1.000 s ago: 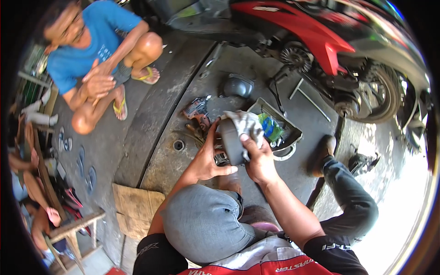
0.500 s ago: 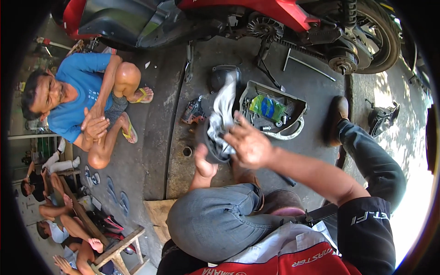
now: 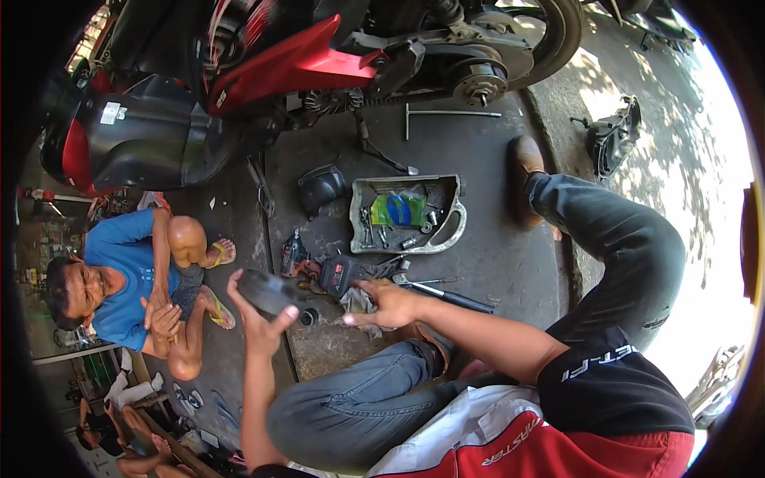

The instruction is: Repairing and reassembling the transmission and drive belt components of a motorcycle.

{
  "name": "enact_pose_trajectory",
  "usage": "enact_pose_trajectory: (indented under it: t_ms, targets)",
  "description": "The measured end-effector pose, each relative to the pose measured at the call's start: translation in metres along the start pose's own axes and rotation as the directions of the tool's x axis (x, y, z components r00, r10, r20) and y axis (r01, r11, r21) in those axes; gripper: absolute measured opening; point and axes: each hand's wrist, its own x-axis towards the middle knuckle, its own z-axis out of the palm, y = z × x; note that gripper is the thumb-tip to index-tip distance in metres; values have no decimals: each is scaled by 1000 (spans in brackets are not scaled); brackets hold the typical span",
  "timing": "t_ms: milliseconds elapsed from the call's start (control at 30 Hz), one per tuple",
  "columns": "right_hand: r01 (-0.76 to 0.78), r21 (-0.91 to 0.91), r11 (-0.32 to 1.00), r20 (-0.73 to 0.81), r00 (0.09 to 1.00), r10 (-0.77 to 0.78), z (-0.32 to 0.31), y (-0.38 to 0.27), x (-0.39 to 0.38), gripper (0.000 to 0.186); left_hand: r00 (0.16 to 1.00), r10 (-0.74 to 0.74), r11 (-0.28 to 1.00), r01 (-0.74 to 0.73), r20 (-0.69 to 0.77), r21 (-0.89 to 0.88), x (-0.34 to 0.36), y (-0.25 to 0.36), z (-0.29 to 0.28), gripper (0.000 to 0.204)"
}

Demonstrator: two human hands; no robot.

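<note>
Though blurry, drum [image 3: 268, 292] in left hand's [image 3: 260, 328] grasp, long axis down rightward, right hand's [image 3: 392, 306] unclear.

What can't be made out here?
Dark round part in the left hand: head view, detail motion-blurred.
Grey rag: head view, partly covered by the right hand; its grip is unclear.
Rear wheel: head view, cut off by the top edge.
Smallest pieces in the tray: head view, too small to identify.

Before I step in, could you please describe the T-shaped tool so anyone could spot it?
Find the red-and-black scooter along the picture's top, then the pale tray below it. On the dark floor between them lies the T-shaped tool, set apart by its crossbar.
</note>
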Motion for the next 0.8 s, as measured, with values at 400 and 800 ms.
enact_pose_trajectory:
  t_ms: [400,800]
  targets:
    - [436,856,-278,-483,866,-130,-76,-18,-7,85,780,-67,961,-116,623,250,62,121,61,74]
    - [914,234,331,-925,105,365,-230,86,-16,118,643,-253,876,-165,723,453,27,135,33,80]
